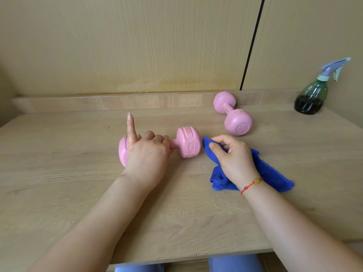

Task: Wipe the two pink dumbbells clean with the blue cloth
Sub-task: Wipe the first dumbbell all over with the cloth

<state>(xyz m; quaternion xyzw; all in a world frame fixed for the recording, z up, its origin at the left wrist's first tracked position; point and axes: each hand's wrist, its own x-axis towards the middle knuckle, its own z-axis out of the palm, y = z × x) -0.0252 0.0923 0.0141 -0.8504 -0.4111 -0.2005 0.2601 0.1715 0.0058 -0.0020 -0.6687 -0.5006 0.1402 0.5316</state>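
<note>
The left hand [146,154] grips the near dumbbell [188,142] by its handle (index finger raised). Just beside its free end, the right hand [233,156] pinches the blue cloth [275,173]. Wiping appears about to begin; the far dumbbell [233,114], beyond the cloth, awaits.

A spray bottle [312,95] stands upright at the far right of the light wooden table [78,193], dark liquid filling the lower part of its green body (lilac trigger head, pale teal collar). A low wooden ledge [98,103] runs along the far edge below wood-grain wall panels [137,46], which are split by a dark seam [253,42].
</note>
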